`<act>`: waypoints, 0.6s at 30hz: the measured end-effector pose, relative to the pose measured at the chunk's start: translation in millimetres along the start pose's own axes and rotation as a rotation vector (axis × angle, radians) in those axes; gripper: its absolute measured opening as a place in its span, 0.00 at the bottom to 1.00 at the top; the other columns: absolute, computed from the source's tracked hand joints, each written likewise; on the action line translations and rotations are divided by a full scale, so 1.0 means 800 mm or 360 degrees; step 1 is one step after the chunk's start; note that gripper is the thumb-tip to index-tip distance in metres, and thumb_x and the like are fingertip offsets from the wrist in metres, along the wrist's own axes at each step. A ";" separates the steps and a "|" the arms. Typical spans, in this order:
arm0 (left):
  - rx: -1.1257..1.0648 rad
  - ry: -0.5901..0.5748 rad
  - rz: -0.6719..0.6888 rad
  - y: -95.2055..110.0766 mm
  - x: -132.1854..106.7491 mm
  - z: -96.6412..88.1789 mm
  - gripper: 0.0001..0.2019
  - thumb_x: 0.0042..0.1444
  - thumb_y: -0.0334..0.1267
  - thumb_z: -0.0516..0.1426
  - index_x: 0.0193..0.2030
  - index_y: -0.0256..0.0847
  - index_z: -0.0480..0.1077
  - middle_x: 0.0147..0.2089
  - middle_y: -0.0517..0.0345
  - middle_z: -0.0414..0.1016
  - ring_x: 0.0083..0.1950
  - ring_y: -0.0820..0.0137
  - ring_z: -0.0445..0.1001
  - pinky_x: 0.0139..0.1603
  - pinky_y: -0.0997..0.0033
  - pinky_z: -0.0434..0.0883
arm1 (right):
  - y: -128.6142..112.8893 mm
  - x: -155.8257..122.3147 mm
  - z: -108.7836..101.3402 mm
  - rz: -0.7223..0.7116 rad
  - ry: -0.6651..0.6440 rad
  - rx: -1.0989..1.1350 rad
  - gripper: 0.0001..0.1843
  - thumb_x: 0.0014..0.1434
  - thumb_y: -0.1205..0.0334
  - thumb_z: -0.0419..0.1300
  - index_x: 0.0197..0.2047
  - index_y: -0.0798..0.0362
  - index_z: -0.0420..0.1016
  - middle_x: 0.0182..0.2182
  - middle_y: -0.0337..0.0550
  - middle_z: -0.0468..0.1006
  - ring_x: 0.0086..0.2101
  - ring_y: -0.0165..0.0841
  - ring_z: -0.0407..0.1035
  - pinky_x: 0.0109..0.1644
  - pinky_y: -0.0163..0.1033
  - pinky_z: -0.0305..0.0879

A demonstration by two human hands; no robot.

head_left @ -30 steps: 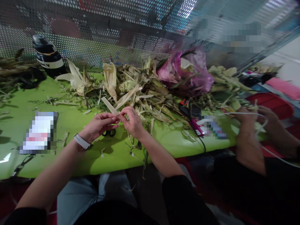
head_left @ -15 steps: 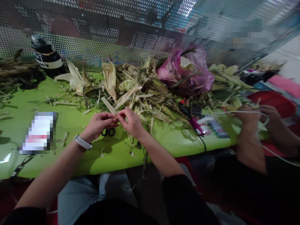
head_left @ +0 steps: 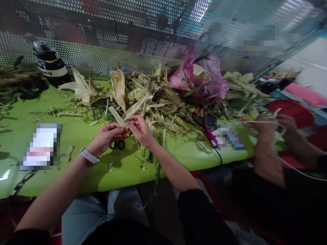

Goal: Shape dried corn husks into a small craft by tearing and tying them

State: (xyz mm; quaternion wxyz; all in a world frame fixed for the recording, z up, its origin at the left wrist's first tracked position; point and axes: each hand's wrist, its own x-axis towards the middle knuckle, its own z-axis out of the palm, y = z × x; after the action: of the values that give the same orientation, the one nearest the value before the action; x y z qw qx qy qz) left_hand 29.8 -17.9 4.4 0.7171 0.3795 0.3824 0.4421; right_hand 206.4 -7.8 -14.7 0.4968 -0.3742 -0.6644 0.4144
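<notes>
My left hand (head_left: 110,135) is closed in a pinch on a pale strip of corn husk (head_left: 117,115), which sticks up and away from the fingers. Close beside it, my right hand (head_left: 140,131) pinches the lower end of the same strip, its fingertips meeting those of the left. The exact spot between the fingertips is too small to make out. Under my hands, the dark handles of what look like scissors (head_left: 118,145) lie on the green tabletop (head_left: 102,173). A heap of dried corn husks (head_left: 143,92) spreads just beyond my hands.
A dark bottle (head_left: 51,64) stands at the back left, and a phone (head_left: 41,146) lies at left. Behind the heap is a pink plastic bag (head_left: 201,80). A black and magenta corded tool (head_left: 206,124) lies at right, near a co-worker's hands (head_left: 265,124).
My right fingers have shifted slightly at the strip's lower end. Both hands still hold the husk strip. The view has shifted slightly.
</notes>
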 end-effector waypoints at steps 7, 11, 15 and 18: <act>-0.0006 -0.0083 0.0015 0.001 -0.002 0.001 0.11 0.43 0.35 0.70 0.34 0.35 0.78 0.34 0.56 0.80 0.36 0.70 0.79 0.44 0.66 0.77 | -0.001 -0.002 0.002 0.0011 -0.0046 0.0014 0.20 0.61 0.50 0.59 0.51 0.50 0.62 0.28 0.35 0.73 0.28 0.28 0.69 0.34 0.35 0.67; 0.0018 -0.0101 0.0039 0.001 -0.001 0.003 0.14 0.42 0.35 0.70 0.36 0.35 0.76 0.33 0.57 0.79 0.34 0.71 0.78 0.43 0.66 0.77 | 0.004 -0.002 0.004 -0.0076 -0.0019 -0.0059 0.19 0.62 0.53 0.59 0.53 0.51 0.62 0.29 0.36 0.73 0.30 0.29 0.69 0.36 0.36 0.67; 0.0038 -0.0056 0.0040 0.002 -0.001 0.004 0.16 0.42 0.35 0.71 0.37 0.36 0.73 0.30 0.58 0.78 0.33 0.71 0.77 0.42 0.65 0.78 | 0.005 -0.004 0.004 -0.0192 0.0022 -0.0177 0.18 0.63 0.56 0.57 0.55 0.49 0.63 0.30 0.36 0.73 0.31 0.29 0.69 0.39 0.38 0.68; 0.0061 -0.0045 0.0021 0.003 -0.003 0.003 0.14 0.43 0.36 0.70 0.35 0.35 0.73 0.33 0.57 0.78 0.37 0.70 0.77 0.41 0.66 0.78 | 0.002 -0.006 0.003 -0.0258 0.0041 -0.0233 0.15 0.64 0.57 0.57 0.54 0.48 0.65 0.31 0.37 0.72 0.32 0.29 0.70 0.41 0.38 0.69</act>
State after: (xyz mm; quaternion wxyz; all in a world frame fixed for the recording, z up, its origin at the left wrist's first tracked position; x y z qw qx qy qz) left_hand 30.6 -19.6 8.0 0.7122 0.4018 0.3782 0.4340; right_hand 205.1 -11.7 -18.1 0.5085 -0.3598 -0.7146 0.3185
